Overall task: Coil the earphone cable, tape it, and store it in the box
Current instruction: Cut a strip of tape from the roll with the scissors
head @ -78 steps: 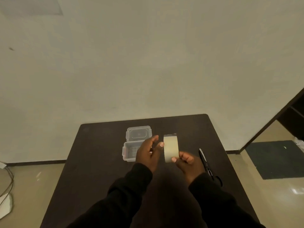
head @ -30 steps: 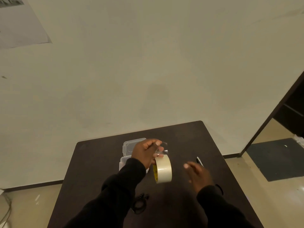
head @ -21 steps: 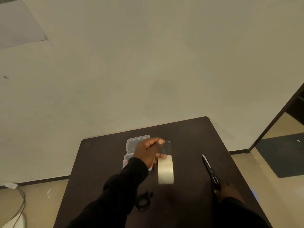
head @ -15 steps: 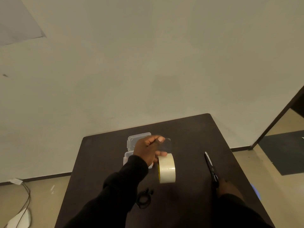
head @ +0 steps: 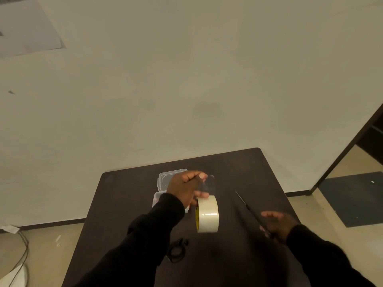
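Observation:
My left hand [head: 184,189] is raised over the dark table [head: 128,208], pinching the free end of a clear strip pulled from the pale tape roll [head: 207,216], which hangs below it. My right hand [head: 277,224] is at the right side of the table, blurred, closed around the handles of the black scissors [head: 246,205], whose blades point up and away. The coiled black earphone cable [head: 177,250] lies on the table near my left sleeve. The clear plastic box [head: 158,199] with its lid [head: 165,179] open sits behind my left hand, partly hidden.
A plain wall rises behind the table's far edge. To the right there is a dark door frame [head: 348,150] and a dark floor mat [head: 356,197]. Cables [head: 20,251] lie on the floor at the left.
My right hand let go of the tape roll, reached right to the scissors and took hold of them, lifting them. My left hand kept the tape strip, with the roll dangling.

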